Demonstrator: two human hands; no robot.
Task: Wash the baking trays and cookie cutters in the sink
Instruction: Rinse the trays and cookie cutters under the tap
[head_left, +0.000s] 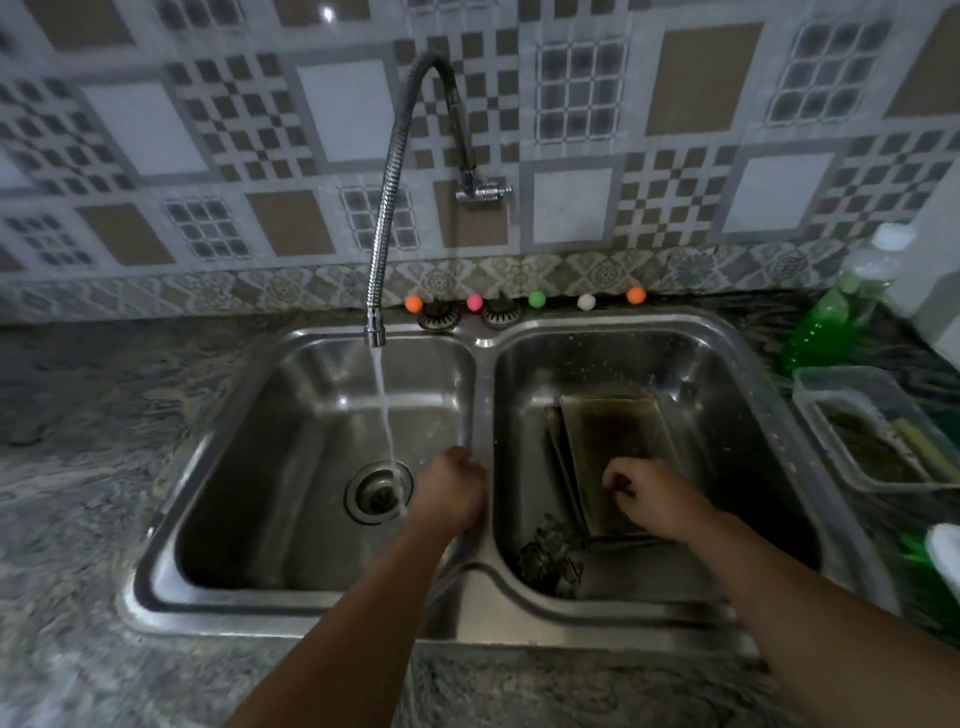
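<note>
In the head view, a double sink (483, 603) is seen set into a mottled stone table (93, 415), with water running from the flexible tap (375, 332) into the left basin, the stream falling at the drain (379, 491). The baking trays (615, 457), a stained stack leaning in the right basin, lie well apart from that stream, and the cookie cutters (550, 558) are heaped at the near left corner of the same basin, just beside the trays. The right hand (649, 496) is laid on the near part of the top tray with fingers curled; something small and dark may be pinched there, but whether anything is gripped cannot be told. The left hand (452, 493) is loosely curled over the divider between the basins, just right of the stream, and nothing is seen held in it. The step appears to be the taking up of a tray for wetting. It is best done if the top tray is gripped firmly by its near rim, the second hand is brought over to steady the far edge, and the tray is carried across the divider and tilted under the water so that runoff falls into the drain. The green soap bottle (821, 332) stands at the far right.
</note>
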